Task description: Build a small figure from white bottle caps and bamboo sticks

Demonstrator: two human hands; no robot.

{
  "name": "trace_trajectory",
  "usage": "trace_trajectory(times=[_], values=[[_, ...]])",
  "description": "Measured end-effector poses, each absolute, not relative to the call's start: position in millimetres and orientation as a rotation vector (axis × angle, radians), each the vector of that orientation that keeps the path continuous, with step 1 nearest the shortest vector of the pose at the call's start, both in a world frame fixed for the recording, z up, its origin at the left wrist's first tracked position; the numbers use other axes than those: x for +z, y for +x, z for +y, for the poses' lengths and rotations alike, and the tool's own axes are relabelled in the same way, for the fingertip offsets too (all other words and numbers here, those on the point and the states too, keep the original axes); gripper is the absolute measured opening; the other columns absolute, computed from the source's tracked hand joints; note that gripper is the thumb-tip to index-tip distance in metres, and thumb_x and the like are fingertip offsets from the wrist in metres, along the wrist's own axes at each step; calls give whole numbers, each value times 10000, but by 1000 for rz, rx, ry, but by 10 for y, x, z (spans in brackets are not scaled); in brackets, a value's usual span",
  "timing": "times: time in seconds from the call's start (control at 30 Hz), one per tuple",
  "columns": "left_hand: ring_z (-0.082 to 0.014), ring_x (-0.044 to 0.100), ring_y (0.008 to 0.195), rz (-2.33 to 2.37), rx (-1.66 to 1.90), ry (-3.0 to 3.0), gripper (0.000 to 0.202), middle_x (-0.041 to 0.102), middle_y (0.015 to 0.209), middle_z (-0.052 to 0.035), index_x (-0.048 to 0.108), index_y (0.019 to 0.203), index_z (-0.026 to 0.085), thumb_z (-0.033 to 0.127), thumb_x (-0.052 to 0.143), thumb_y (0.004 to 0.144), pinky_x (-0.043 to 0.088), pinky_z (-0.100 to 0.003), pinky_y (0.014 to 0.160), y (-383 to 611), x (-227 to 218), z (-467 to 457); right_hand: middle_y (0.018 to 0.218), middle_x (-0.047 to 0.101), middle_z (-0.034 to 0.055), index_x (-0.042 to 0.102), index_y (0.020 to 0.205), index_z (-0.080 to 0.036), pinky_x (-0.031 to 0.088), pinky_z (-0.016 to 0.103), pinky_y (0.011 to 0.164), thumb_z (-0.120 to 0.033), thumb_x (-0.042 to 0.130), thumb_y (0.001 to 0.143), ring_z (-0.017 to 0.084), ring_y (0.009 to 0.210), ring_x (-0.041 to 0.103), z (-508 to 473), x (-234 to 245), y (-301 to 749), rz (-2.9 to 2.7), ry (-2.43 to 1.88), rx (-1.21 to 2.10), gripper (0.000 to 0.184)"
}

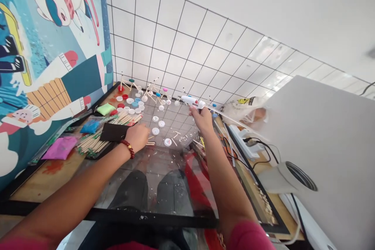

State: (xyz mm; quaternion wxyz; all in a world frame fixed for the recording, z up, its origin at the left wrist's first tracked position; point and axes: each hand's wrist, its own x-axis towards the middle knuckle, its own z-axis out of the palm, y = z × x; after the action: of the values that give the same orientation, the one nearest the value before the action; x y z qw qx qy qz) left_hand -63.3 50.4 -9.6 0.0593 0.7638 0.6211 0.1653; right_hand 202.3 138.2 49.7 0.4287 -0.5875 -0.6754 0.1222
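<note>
My right hand [202, 118] is wrapped around a white hot glue gun [187, 100], held above the far part of the glass tabletop with its nozzle to the left. A long clear glue stick [231, 117] trails from its back. My left hand [137, 137] is low over the tabletop, fingers curled together; whatever they pinch is hidden. Beside it lie white bottle caps [155, 131] and short wooden sticks [150, 143]. A black card or box [114, 132] and a heap of matchsticks [93, 142] are left of that hand.
Stick-and-cap models [150, 94] stand along the back near the wire grid [175, 47]. Red, white and blue caps lie at back left. Pink [60, 148], blue [90, 125] and green [106, 109] packets line the left edge. A power strip [246, 142] with cables sits right.
</note>
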Motion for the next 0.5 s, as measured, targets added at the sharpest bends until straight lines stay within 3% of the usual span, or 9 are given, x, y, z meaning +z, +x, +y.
trace_trajectory(times=[0.13, 0.23, 0.37, 0.5], values=[[-275, 627, 903, 1778, 680, 2416, 218, 659, 892, -133, 717, 826, 167, 208, 513, 891, 431, -356, 752, -562, -28, 443, 748, 683, 50, 691, 994, -133, 462, 292, 652, -532, 584, 856, 183, 655, 598, 691, 488, 2086, -1563, -1297, 128, 435], [-253, 611, 996, 1590, 760, 2531, 235, 673, 1024, -113, 708, 974, 187, 224, 481, 925, 449, -347, 822, -386, -42, 368, 759, 658, 44, 672, 974, -135, 448, 290, 638, -509, 589, 864, 180, 656, 575, 407, 319, 2101, -1541, -1262, 65, 399], [-287, 580, 1093, 1513, 663, 2584, 302, 651, 1144, -140, 658, 1147, 156, 281, 582, 884, 456, -384, 899, -98, -131, 344, 799, 663, 55, 647, 953, -144, 452, 287, 643, -479, 580, 876, 184, 688, 578, 367, 140, 2106, -1582, -1214, 62, 350], [-319, 594, 1046, 1550, 560, 2524, 225, 660, 1018, -158, 717, 947, 138, 302, 683, 798, 465, -412, 891, 67, -162, 431, 779, 666, 46, 648, 952, -149, 458, 283, 649, -472, 562, 882, 178, 679, 578, 413, 93, 2104, -1582, -1201, 133, 342]])
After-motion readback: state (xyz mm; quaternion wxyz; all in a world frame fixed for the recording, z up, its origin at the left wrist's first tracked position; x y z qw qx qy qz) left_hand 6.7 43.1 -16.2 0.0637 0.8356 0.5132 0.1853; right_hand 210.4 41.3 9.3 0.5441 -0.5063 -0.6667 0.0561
